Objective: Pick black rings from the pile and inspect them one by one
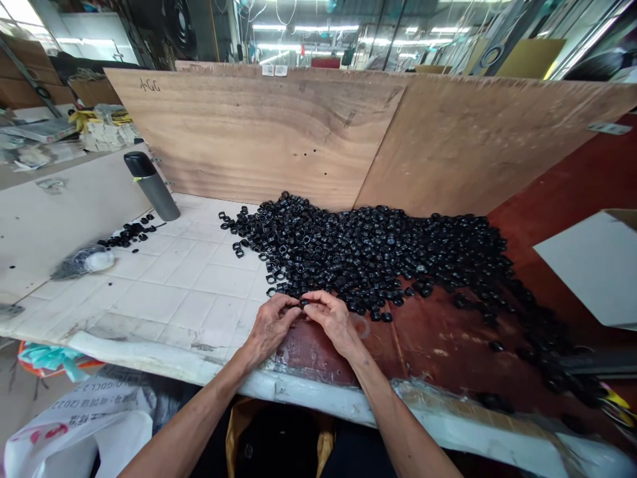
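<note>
A small black ring-shaped part [304,303] is pinched between the fingertips of both hands, just above the near edge of the pile. My left hand [271,325] grips it from the left, thumb and forefinger closed. From the right, my right hand [332,322] holds it the same way. Directly beyond my hands spreads a large heap of similar black parts [348,245], many of them hollow rings. The exact shape of the held part is mostly covered by my fingers.
A grey bottle [154,189] with a black lid stands at the left back. Near it lie loose black pieces [130,232] and a plastic bag [83,261]. A plywood board [259,133] closes the back; a white box [592,265] is at right. Below the table edge hangs an open bag [281,438].
</note>
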`<state>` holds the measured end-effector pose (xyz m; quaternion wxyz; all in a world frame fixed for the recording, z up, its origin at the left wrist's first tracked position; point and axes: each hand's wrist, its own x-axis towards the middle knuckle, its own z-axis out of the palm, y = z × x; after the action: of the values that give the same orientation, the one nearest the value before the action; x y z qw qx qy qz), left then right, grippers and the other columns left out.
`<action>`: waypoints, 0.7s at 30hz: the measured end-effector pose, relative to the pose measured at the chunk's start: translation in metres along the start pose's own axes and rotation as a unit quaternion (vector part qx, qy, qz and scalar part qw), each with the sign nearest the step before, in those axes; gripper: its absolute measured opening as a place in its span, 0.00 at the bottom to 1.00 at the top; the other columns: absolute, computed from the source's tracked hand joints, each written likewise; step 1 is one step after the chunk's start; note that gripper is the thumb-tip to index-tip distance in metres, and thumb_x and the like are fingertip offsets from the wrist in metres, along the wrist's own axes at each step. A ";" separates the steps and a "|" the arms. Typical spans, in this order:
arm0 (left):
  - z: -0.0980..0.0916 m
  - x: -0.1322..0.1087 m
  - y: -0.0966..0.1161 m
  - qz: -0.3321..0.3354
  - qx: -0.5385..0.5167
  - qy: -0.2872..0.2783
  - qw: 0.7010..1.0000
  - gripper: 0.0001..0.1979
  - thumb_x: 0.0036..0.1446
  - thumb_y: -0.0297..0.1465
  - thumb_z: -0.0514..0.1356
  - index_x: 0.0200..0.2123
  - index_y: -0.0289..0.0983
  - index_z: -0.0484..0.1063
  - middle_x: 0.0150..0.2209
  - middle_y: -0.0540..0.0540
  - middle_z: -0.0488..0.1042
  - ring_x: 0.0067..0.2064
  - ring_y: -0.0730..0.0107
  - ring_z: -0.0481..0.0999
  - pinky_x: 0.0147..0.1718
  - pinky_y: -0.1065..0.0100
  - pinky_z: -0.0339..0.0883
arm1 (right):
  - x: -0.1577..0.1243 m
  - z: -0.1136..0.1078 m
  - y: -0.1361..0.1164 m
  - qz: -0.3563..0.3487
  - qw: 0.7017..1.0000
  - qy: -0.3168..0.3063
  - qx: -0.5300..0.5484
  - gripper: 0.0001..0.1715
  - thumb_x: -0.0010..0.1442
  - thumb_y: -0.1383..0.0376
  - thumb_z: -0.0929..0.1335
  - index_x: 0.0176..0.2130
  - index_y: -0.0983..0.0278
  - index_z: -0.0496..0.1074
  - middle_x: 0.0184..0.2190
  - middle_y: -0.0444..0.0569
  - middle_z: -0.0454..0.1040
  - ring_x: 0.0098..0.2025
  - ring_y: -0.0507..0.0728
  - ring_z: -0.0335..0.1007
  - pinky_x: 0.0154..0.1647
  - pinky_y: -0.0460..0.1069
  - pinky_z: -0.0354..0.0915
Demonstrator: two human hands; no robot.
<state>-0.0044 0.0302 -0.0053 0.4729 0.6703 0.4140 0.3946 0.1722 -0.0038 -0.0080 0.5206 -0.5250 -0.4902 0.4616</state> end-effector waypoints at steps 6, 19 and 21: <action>-0.002 0.002 0.002 -0.096 -0.184 -0.007 0.978 0.19 0.51 0.37 0.71 0.44 0.35 0.77 0.35 0.47 0.81 0.35 0.67 0.82 0.42 0.63 0.78 | 0.002 0.004 0.002 -0.030 0.999 0.023 0.013 0.14 0.53 0.60 0.74 0.40 0.63 0.78 0.35 0.48 0.81 0.36 0.57 0.78 0.40 0.51 0.75; -0.002 -0.001 0.000 0.066 -0.027 0.001 0.997 0.10 0.58 0.33 0.65 0.44 0.39 0.79 0.46 0.44 0.79 0.49 0.63 0.79 0.52 0.61 0.74 | 0.003 0.004 0.003 -0.187 0.960 0.048 -0.203 0.15 0.66 0.58 0.68 0.31 0.61 0.78 0.28 0.47 0.77 0.29 0.55 0.72 0.33 0.48 0.67; -0.001 -0.002 0.003 0.076 -0.018 -0.017 0.997 0.10 0.58 0.32 0.65 0.44 0.39 0.79 0.46 0.43 0.79 0.49 0.63 0.79 0.52 0.61 0.74 | 0.003 0.004 0.005 -0.201 0.946 0.043 -0.249 0.22 0.70 0.58 0.63 0.28 0.61 0.76 0.24 0.46 0.75 0.27 0.55 0.71 0.34 0.48 0.66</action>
<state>-0.0057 0.0281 -0.0022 0.4607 0.6977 0.3465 0.4254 0.1684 -0.0007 -0.0126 0.4763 -0.5476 -0.6619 0.1873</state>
